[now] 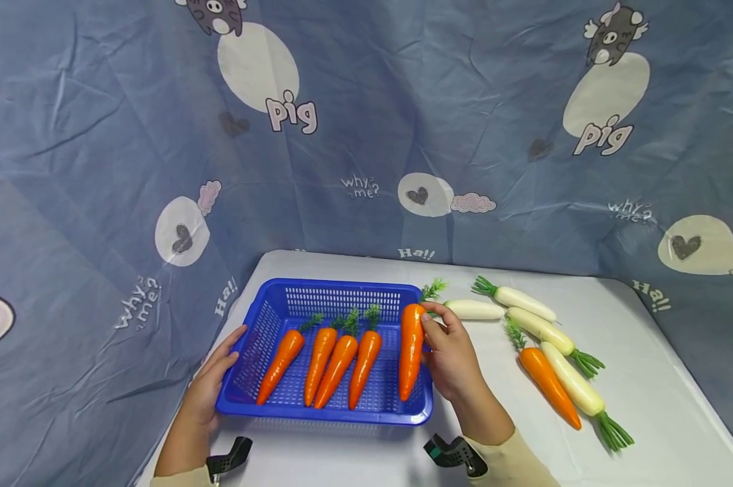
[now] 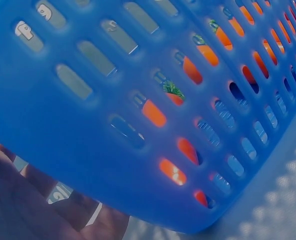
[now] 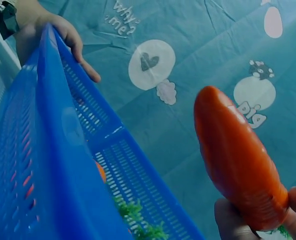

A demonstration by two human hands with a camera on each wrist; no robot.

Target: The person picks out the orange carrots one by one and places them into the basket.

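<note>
A blue plastic basket (image 1: 324, 416) stands on the white table with several orange carrots (image 1: 337, 370) lying side by side in it, green tops toward the back. My left hand (image 1: 207, 384) rests against the basket's left side, and its fingers (image 2: 105, 222) show beside the basket wall in the left wrist view. At the right rim, my right hand (image 1: 453, 352) pinches a carrot (image 1: 411, 352) near its leafy end, thumb on top, tip pointing toward me. In the right wrist view this held carrot (image 3: 238, 160) is raised beside the basket wall.
Right of the basket lie several white radishes (image 1: 521, 302) with green tops, and one loose carrot (image 1: 550, 385) among them. A blue printed cloth (image 1: 366, 135) hangs behind and beside the white table (image 1: 658, 379).
</note>
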